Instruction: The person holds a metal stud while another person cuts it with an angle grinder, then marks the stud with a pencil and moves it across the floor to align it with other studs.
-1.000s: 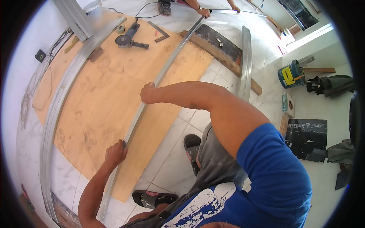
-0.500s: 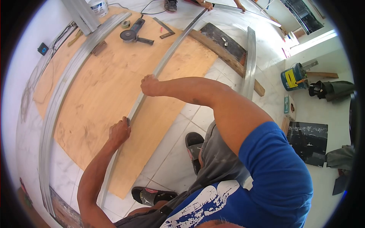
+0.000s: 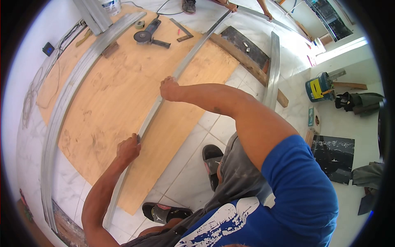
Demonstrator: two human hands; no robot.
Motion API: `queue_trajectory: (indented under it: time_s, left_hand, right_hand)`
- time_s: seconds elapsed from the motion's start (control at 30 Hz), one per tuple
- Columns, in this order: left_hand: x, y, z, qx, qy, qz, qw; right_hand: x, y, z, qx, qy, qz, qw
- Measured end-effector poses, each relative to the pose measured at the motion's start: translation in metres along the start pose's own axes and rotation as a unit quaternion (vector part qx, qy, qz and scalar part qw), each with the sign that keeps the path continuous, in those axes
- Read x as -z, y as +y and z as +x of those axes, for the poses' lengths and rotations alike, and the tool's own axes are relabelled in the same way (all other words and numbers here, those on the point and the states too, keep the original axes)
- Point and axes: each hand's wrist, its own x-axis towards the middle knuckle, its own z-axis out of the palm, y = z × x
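A long, thin metal channel [image 3: 151, 113] runs diagonally over a plywood sheet [image 3: 111, 90] on the floor. My left hand [image 3: 128, 147] is closed around its nearer part, with a small dark spot by the fingertips that I cannot make out. Farther up, my right hand [image 3: 169, 89] grips the same channel, its fingers wrapped over the top. At the far end, another person's hand [image 3: 233, 7] touches the channel. That person's other hand [image 3: 267, 16] rests near a second metal strip [image 3: 257, 14].
An angle grinder [image 3: 144, 37], a metal square [image 3: 185, 33] and a tape measure [image 3: 140, 24] lie on the plywood. Longer metal profiles [image 3: 66, 99] curve along the left. A wooden plank [image 3: 242, 57], another profile [image 3: 272, 61] and a bucket [image 3: 317, 88] are to the right.
My right hand has shifted slightly right in view along with the channel. My left hand sits a little lower in view. Both still grip the channel, and the whole view has moved slightly.
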Motion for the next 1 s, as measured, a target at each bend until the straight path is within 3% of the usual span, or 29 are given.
queue_trajectory:
  time_s: [0.23, 0.37, 0.63, 0.67, 0.77, 1.0]
  left_hand:
    - [0.002, 0.029, 0.03, -0.019, 0.038, 0.014, 0.999]
    - [0.008, 0.04, 0.033, -0.04, 0.048, -0.002, 0.998]
    - [-0.018, -0.002, -0.036, 0.013, -0.109, 0.046, 0.993]
    - [-0.02, 0.002, -0.037, -0.001, -0.06, 0.035, 0.998]
    - [-0.02, 0.014, -0.016, -0.032, -0.025, 0.042, 0.998]
    - [-0.019, 0.027, 0.012, -0.043, -0.011, 0.049, 0.998]
  right_hand:
    - [0.003, 0.003, 0.001, -0.016, -0.033, 0.011, 0.999]
    - [-0.006, 0.019, 0.004, -0.078, -0.064, 0.028, 0.994]
    - [-0.024, 0.055, -0.008, -0.129, -0.059, -0.045, 0.989]
    - [-0.025, 0.055, -0.007, -0.13, -0.06, -0.039, 0.989]
    - [-0.021, 0.047, -0.004, -0.127, -0.07, -0.028, 0.989]
    - [-0.007, 0.027, -0.012, -0.077, -0.081, -0.025, 0.993]
